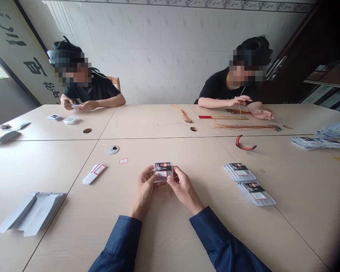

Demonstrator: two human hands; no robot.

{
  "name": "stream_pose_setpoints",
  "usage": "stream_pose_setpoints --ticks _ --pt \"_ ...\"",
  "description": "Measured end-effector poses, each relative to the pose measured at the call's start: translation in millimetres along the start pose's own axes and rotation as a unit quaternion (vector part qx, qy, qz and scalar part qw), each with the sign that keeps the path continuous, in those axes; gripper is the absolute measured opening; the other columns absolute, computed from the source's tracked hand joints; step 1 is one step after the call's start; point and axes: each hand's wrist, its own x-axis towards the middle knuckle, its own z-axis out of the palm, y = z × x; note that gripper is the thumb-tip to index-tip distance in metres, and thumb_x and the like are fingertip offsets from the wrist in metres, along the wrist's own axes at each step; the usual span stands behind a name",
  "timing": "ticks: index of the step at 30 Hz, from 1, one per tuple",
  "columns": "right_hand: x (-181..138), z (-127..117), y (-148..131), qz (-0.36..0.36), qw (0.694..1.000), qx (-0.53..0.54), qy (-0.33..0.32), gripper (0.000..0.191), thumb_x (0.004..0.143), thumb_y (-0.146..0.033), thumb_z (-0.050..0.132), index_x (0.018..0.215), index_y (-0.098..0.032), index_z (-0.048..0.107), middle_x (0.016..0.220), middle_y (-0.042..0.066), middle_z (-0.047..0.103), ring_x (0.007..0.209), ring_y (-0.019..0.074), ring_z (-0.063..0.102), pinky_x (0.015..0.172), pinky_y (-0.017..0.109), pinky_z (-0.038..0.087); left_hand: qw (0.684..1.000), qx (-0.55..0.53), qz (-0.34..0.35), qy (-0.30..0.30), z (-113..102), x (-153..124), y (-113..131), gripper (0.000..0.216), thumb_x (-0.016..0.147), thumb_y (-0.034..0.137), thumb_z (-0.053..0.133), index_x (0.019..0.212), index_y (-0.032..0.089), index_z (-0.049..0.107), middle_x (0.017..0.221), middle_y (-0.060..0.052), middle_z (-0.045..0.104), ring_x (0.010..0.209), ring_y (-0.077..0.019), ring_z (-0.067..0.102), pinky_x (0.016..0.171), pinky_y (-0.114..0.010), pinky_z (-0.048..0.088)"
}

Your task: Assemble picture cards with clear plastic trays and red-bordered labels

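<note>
A pale wooden work table (164,238) fills the view, with a co-worker (93,90) seated at the far left and another co-worker (221,88) at the far right. To the right lie a stack of printed card packets (239,172) and a second stack of printed card packets (256,194); to the left lies a pile of white paper sleeves (31,213). At mid-table, a single printed card packet (163,171) is held between the left hand (145,190) and right hand (184,186), both closed on its sides. Even pressure from both hands would keep the packet square and its printed face unbent.
</note>
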Motion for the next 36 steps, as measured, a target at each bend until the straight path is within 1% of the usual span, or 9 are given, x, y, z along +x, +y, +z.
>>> stream_pose_setpoints --ticks 6,10,19,23,28,32,36 --pt "-0.1 0.2 1.5 -0.002 1.000 -0.006 -0.002 0.019 0.084 -0.021 0.049 0.101 -0.019 0.058 0.093 0.001 0.067 0.080 0.0162 0.061 0.072 0.027 0.049 1.000 -0.002 -0.004 0.008 0.3 0.3 -0.2 0.034 0.071 0.029 0.073 0.100 0.012 0.065 0.099 -0.013 0.073 0.084 -0.0245 0.071 0.077 -0.037 0.056" --pt "-0.1 0.2 4.0 -0.009 1.000 0.004 -0.008 0.019 0.086 -0.023 0.049 0.102 -0.019 0.058 0.096 0.002 0.067 0.083 0.0170 0.062 0.074 0.027 0.049 1.000 -0.005 -0.001 0.004 -0.1 0.5 -0.3 0.035 0.073 0.029 0.072 0.102 0.012 0.064 0.099 -0.013 0.073 0.084 -0.0247 0.071 0.077 -0.037 0.056" --pt "0.2 -0.1 5.5 -0.010 1.000 -0.001 -0.005 0.018 0.087 -0.024 0.048 0.101 -0.019 0.057 0.095 0.002 0.066 0.079 0.0161 0.060 0.071 0.027 0.049 1.000 0.004 0.000 0.001 -0.4 0.6 -0.8 0.037 0.074 0.031 0.072 0.104 0.012 0.064 0.100 -0.014 0.073 0.085 -0.0241 0.071 0.080 -0.038 0.056" --pt "0.5 -0.4 4.1 -0.010 0.999 -0.032 0.009 0.014 0.086 -0.025 0.049 0.096 -0.020 0.057 0.086 0.000 0.064 0.071 0.0144 0.055 0.065 0.025 0.045 1.000 0.000 -0.003 -0.002 -0.4 0.3 -0.7 0.038 0.074 0.031 0.072 0.105 0.012 0.064 0.100 -0.014 0.073 0.087 -0.0246 0.070 0.081 -0.038 0.056" --pt "-0.1 -2.2 3.4 -0.007 0.998 -0.063 0.017 0.008 0.084 -0.024 0.050 0.088 -0.020 0.055 0.073 -0.003 0.056 0.064 0.0130 0.048 0.059 0.024 0.041 1.000 0.007 -0.002 -0.006 -0.8 0.4 -1.4 0.034 0.076 0.030 0.071 0.104 0.012 0.064 0.101 -0.013 0.073 0.087 -0.0234 0.070 0.080 -0.036 0.056" --pt "0.2 -4.1 4.0 -0.012 1.000 -0.026 -0.003 0.012 0.082 -0.023 0.051 0.092 -0.019 0.056 0.079 -0.002 0.059 0.069 0.0140 0.051 0.063 0.025 0.043 1.000 0.011 -0.003 -0.005 -0.3 0.0 -1.6 0.033 0.075 0.029 0.071 0.103 0.013 0.065 0.098 -0.012 0.073 0.083 -0.0216 0.071 0.077 -0.033 0.056" --pt "1.0 -5.0 3.5 -0.008 1.000 -0.002 -0.019 0.017 0.081 -0.022 0.051 0.097 -0.019 0.057 0.086 0.000 0.062 0.074 0.0153 0.054 0.067 0.026 0.045 1.000 0.013 -0.004 -0.001 1.5 -0.5 -0.3 0.034 0.073 0.030 0.072 0.101 0.013 0.065 0.097 -0.012 0.073 0.081 -0.0218 0.071 0.076 -0.033 0.056"
